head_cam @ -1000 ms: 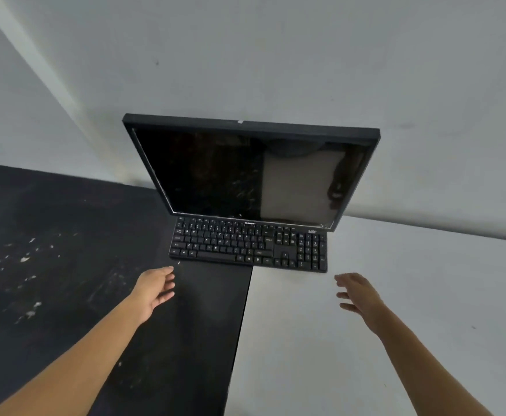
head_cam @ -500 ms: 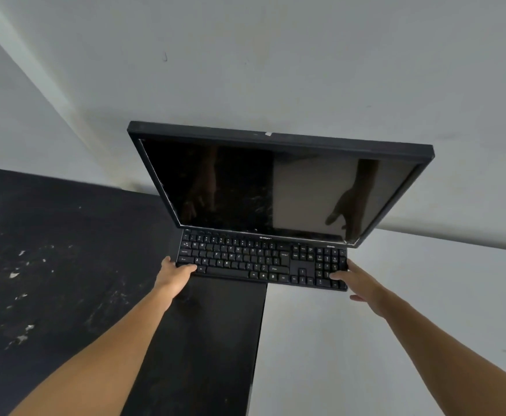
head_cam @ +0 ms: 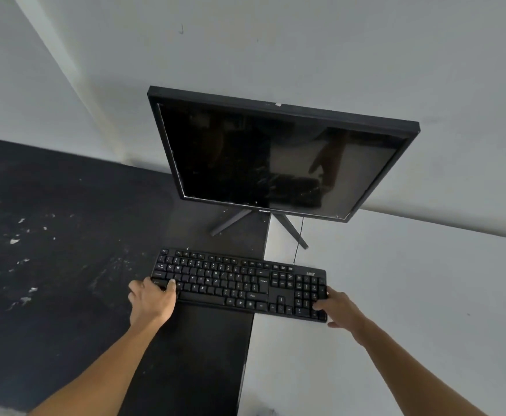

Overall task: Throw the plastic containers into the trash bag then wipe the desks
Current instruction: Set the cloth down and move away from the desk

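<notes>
1. The left hand (head_cam: 152, 301) is gripping the left end of the black keyboard (head_cam: 239, 285), its thumb lying on the keys and its fingers curled under the near edge.
2. The right hand (head_cam: 340, 309) is clasping the keyboard's right end at the number pad, thumb on top.
3. The keyboard is lying across the seam between the two desks, its left part over the black desk (head_cam: 50, 235) and its right part over the white desk (head_cam: 411, 295).
4. The monitor (head_cam: 269, 157) is standing at 12 o'clock from the keyboard, well apart from it, with its two stand legs (head_cam: 230, 222) straddling the same seam.
5. A thin cable (head_cam: 298, 241) is hanging down beside the right leg onto the white desk.
6. Pale flecks and smears (head_cam: 14, 241) are showing on the black desk at 9 o'clock from the keyboard.
7. No plastic containers or trash bag are showing in this view.
8. The screen is reflecting a dim arm.
</notes>
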